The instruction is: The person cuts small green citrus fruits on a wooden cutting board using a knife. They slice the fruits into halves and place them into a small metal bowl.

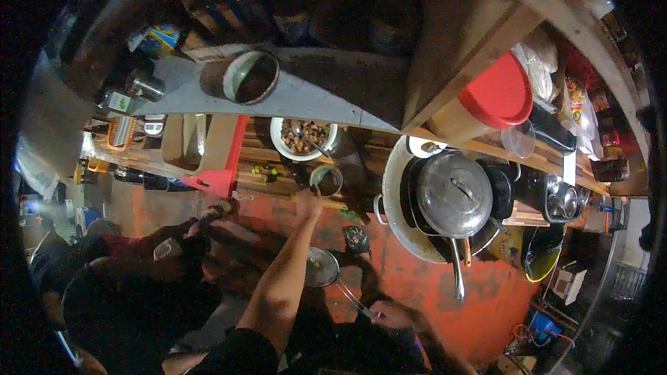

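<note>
My left hand (309, 203) reaches forward to the counter's edge, its fingers on the near rim of a small round bowl (326, 180). My right hand (391, 315) is closed on the handle of a metal pan (321, 267), which hangs low in front of me with a few small pale bits in it. Behind the small bowl stands a white bowl (275, 138) of chopped, cooked-looking food with a spoon (312, 141) in it. Small green and yellow pieces (264, 171) lie on the wooden counter left of the small bowl.
A large pan (392, 219) with a lidded pot (454, 192) stands at the right, handles jutting out. A red cutting board (221, 179) and a plastic tub (180, 153) are at the left. Another person (140, 291) is close on the left. Above, a shelf holds a bowl (251, 77).
</note>
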Tool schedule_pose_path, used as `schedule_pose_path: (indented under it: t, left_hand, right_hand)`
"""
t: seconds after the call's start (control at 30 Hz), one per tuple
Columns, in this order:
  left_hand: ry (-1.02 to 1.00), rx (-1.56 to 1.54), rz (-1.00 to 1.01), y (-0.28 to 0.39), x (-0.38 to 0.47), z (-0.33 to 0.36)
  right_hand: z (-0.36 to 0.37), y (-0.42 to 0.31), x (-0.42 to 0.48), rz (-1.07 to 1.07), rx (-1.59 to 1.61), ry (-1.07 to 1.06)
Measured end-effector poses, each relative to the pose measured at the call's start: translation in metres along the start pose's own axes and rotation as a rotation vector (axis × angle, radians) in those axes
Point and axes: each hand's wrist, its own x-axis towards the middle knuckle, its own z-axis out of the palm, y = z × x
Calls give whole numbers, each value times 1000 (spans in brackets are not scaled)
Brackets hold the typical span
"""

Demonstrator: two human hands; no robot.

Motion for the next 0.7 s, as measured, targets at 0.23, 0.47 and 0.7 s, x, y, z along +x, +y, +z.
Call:
schedule_pose_path:
  t: [0.23, 0.47, 0.7]
  left_hand:
    - [-36, 53, -311, 86, 18, -76]
    - [-228, 118, -135, 97, 63, -36]
    - [-207, 76, -62, 67, 64, -7]
  right_hand:
    - [-5, -12, -1, -43, -63, 10]
    - [-19, -32, -7, -64, -14, 135]
    - [-23, -24, -12, -127, -31, 168]
